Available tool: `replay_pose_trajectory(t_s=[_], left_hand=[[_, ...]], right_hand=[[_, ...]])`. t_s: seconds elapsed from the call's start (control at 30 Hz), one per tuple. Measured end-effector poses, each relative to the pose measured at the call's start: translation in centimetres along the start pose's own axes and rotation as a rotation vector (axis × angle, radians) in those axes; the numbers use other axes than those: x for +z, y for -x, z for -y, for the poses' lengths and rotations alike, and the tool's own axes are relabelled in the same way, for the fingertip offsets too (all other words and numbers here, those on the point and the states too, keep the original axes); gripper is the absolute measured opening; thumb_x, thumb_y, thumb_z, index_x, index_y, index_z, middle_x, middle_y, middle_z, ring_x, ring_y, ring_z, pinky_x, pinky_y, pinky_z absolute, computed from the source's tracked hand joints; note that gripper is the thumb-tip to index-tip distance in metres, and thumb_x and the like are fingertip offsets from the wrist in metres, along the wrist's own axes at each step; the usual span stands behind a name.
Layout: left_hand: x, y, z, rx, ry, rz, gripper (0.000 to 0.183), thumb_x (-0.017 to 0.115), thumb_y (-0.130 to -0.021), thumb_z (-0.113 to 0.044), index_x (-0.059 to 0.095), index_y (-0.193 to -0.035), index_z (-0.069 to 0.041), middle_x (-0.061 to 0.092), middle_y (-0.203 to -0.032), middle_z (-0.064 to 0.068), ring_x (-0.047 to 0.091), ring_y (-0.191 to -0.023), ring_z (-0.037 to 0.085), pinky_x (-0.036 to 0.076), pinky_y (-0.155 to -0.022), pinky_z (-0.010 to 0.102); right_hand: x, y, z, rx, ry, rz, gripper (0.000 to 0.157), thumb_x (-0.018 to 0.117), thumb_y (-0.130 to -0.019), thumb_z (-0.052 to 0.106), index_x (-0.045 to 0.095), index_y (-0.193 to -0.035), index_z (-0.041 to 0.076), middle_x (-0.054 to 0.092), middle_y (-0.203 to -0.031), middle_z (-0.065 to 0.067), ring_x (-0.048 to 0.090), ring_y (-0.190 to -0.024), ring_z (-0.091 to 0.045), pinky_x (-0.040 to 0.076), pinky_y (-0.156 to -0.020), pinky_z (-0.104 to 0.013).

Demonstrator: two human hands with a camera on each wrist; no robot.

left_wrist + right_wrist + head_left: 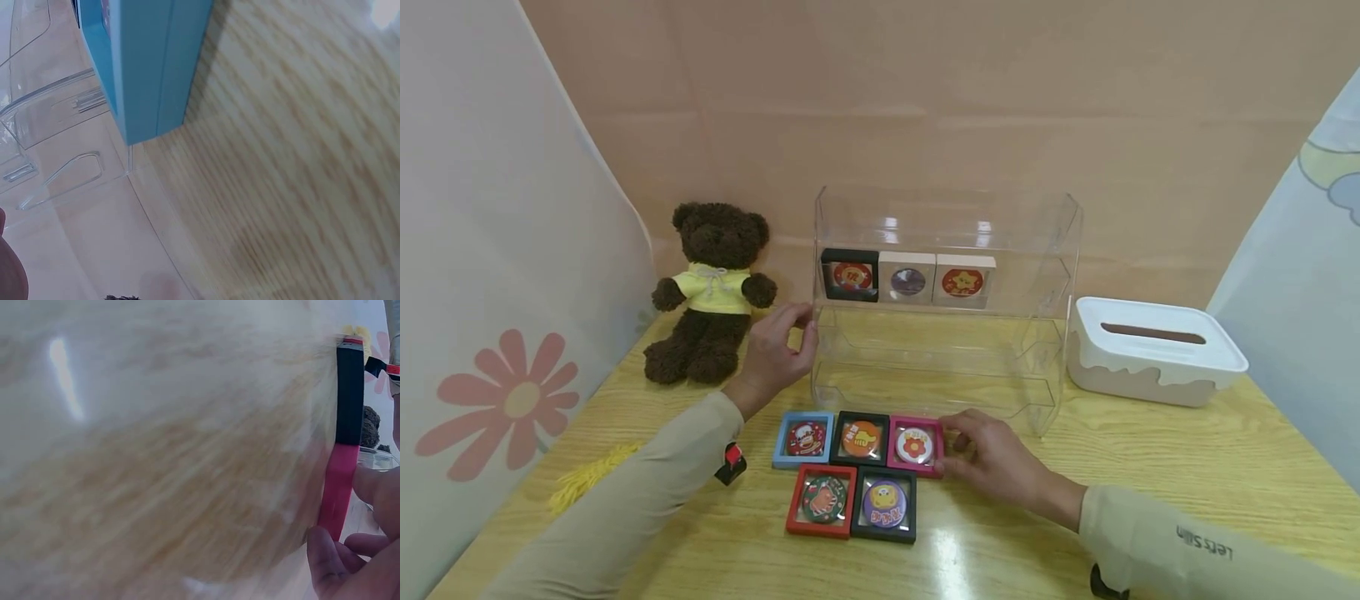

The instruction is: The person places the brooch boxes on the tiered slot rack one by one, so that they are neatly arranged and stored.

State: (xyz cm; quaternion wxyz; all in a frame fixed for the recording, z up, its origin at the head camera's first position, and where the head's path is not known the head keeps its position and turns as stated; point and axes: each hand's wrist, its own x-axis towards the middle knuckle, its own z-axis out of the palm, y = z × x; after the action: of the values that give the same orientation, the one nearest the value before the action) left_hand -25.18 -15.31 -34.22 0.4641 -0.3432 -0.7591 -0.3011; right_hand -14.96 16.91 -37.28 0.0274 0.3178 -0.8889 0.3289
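A clear tiered display rack [940, 333] stands mid-table, and my left hand [775, 346] holds its left edge with thumb and bent fingers. My right hand [996, 458] grips the right side of a pink square frame [915, 447] with a round flower badge inside; thumb and forefinger touch its side in the right wrist view. The pink frame lies in a row beside a black frame [860, 439] and a light blue frame [803, 440]. In front lie a red frame [822, 501] and another black frame [883, 505]. On a rack tier stand a black frame [851, 276] and two white frames [907, 279].
A brown teddy bear [715, 292] in a yellow top sits left of the rack. To the right stands a white tissue box [1157, 350]. Yellow tassel strands [593, 475] lie under the left forearm. A cloth backdrop hangs behind.
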Motion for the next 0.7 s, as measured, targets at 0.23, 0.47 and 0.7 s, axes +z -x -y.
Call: replay_pose_trajectory(t_s=[0.23, 0.47, 0.7], left_hand=[[0.05, -0.08, -0.04, 0.001, 0.007, -0.003, 0.02, 0.056, -0.085, -0.007, 0.064, -0.096, 0.007, 0.063, -0.085, 0.014, 0.063, -0.069, 0.024, 0.053, -0.06, 0.039], [0.04, -0.09, 0.0, 0.0, 0.003, -0.001, 0.02, 0.055, -0.085, -0.008, 0.064, -0.096, 0.007, 0.063, -0.085, 0.015, 0.063, -0.069, 0.024, 0.053, -0.06, 0.039], [0.05, -0.06, -0.12, -0.003, 0.011, 0.006, 0.02, 0.055, -0.086, -0.009, 0.064, -0.096, 0.006, 0.063, -0.085, 0.014, 0.063, -0.07, 0.024, 0.053, -0.06, 0.04]], right_hand=[[-0.21, 0.29, 0.24, 0.017, 0.022, 0.03, 0.057, 0.077, -0.08, 0.026, 0.056, -0.12, -0.01, 0.059, -0.098, -0.007, 0.059, -0.081, -0.017, 0.05, -0.064, -0.024], [-0.51, 0.41, 0.17, -0.007, 0.057, 0.068, 0.061, 0.075, -0.082, 0.026, 0.053, -0.122, -0.014, 0.057, -0.092, -0.005, 0.055, -0.079, -0.016, 0.048, -0.064, -0.026], [-0.32, 0.54, 0.01, 0.013, 0.017, 0.06, 0.061, 0.075, -0.081, 0.025, 0.053, -0.123, -0.013, 0.056, -0.092, -0.002, 0.054, -0.077, -0.013, 0.047, -0.063, -0.025]])
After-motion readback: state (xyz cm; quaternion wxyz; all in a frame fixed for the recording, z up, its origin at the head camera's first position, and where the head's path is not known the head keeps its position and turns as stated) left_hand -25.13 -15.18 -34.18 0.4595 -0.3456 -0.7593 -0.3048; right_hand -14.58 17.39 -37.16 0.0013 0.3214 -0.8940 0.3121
